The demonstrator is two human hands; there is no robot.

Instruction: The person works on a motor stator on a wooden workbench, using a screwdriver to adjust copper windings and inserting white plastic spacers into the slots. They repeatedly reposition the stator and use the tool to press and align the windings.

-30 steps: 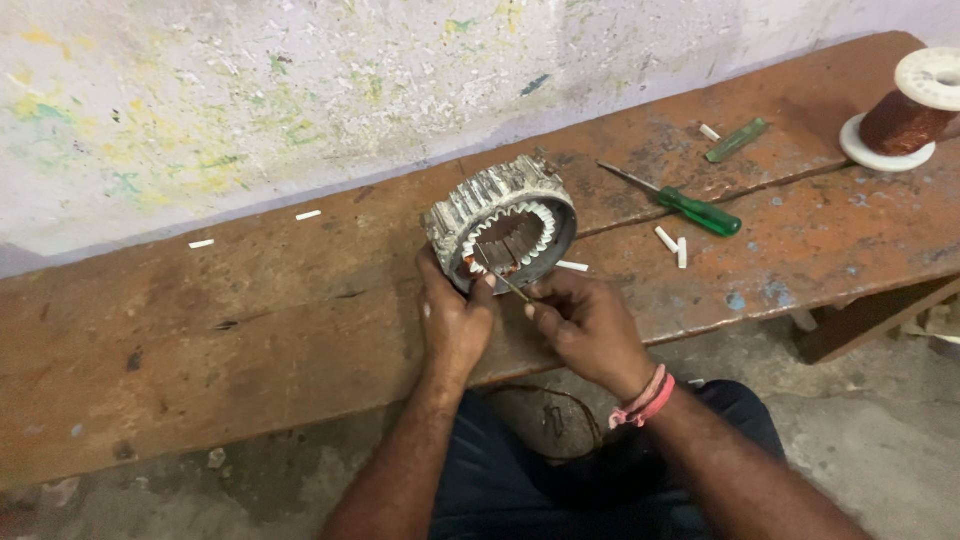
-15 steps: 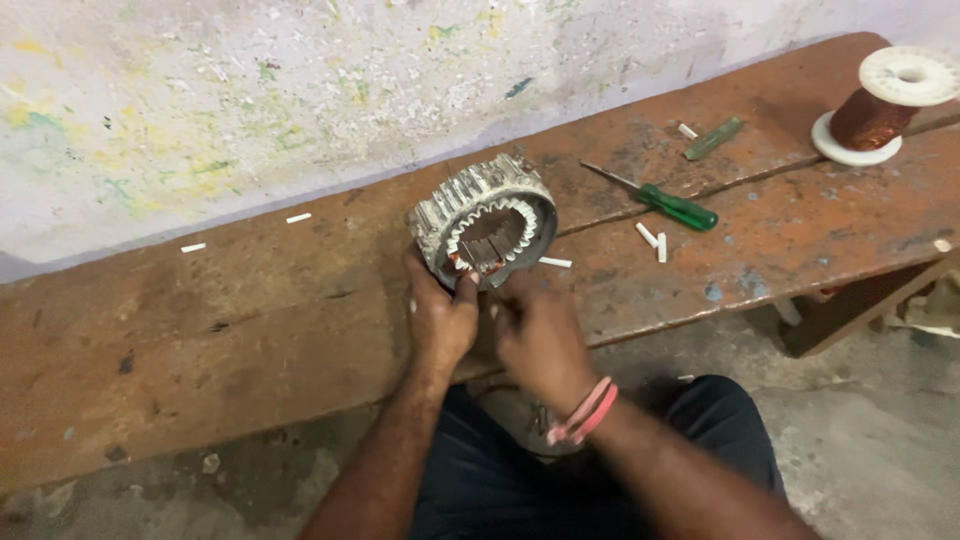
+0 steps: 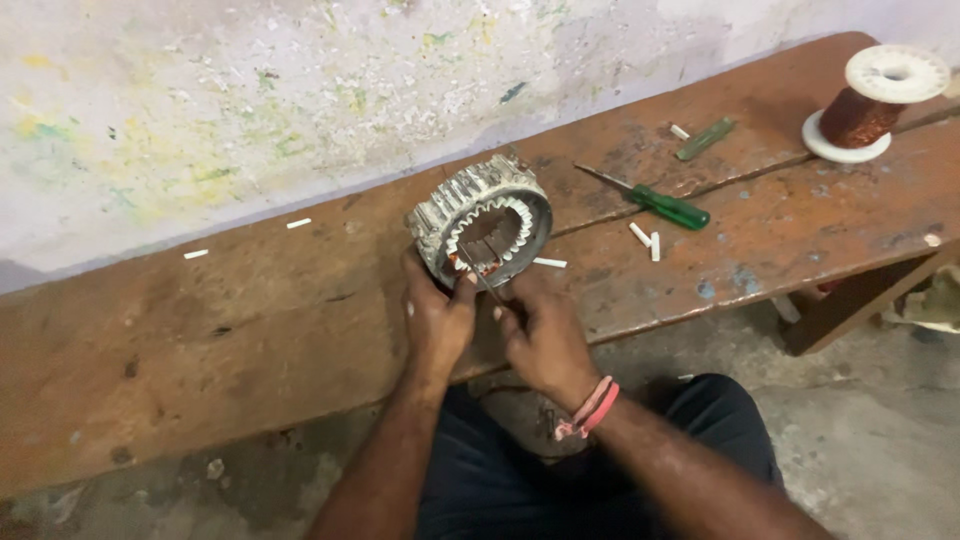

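Note:
A grey metal motor stator ring (image 3: 480, 205) with white slot liners stands tilted on the worn wooden bench (image 3: 250, 320). My left hand (image 3: 435, 320) grips its lower left rim, thumb at the inner edge. My right hand (image 3: 540, 330) sits just below the ring and pinches a thin metal tool (image 3: 482, 270) that points up into the ring's lower slots, where copper wire shows. A red and pink band is on my right wrist.
A green-handled screwdriver (image 3: 660, 205) lies right of the ring, with small white paper strips (image 3: 645, 238) near it. A dark green flat piece (image 3: 705, 138) and a spool of copper wire (image 3: 870, 105) sit at the far right. A paint-flecked wall runs behind the bench.
The view has shifted slightly. Both hands stay at the ring's lower edge; the right hand has closed in beside the left, with the thin tool still in the slots.

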